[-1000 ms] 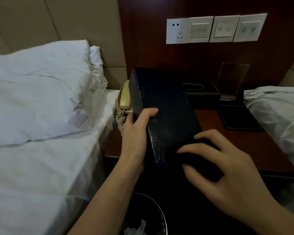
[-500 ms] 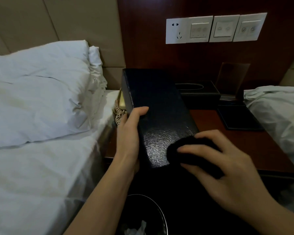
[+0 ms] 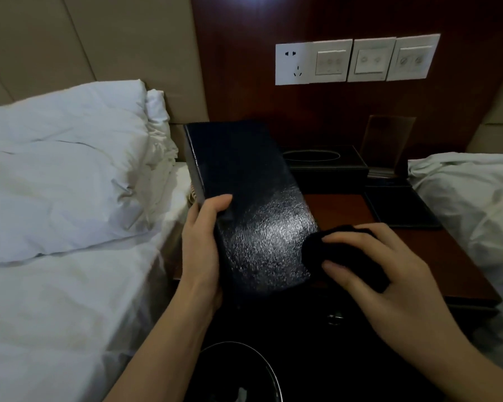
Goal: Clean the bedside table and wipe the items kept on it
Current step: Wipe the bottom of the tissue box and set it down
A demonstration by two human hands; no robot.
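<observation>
Because the left hand (image 3: 204, 245) grips the black leather-textured box (image 3: 250, 204) by one long edge only, thumb over the top face and fingers hidden beneath, downward wiping pressure could lever the box out of that grip and drop it onto the bedside table (image 3: 436, 256) or into the waste bin (image 3: 244, 372) below both hands. The right hand (image 3: 389, 274) is curled round a dark cloth (image 3: 346, 253), which it presses at the box's lower right corner, just right of the left hand; a stroke running off that corner could strike the tabletop. A black tissue box (image 3: 325, 161) and a flat black tray (image 3: 401, 210) lie beyond the right hand, and a careless swing of the box could knock them. The box is held tilted above the table's near left edge. Compared with the earlier frames, the box has turned its broad face further upward and leftward, hiding the beige telephone beyond the left hand, while the cloth has shifted from the face to the corner.
</observation>
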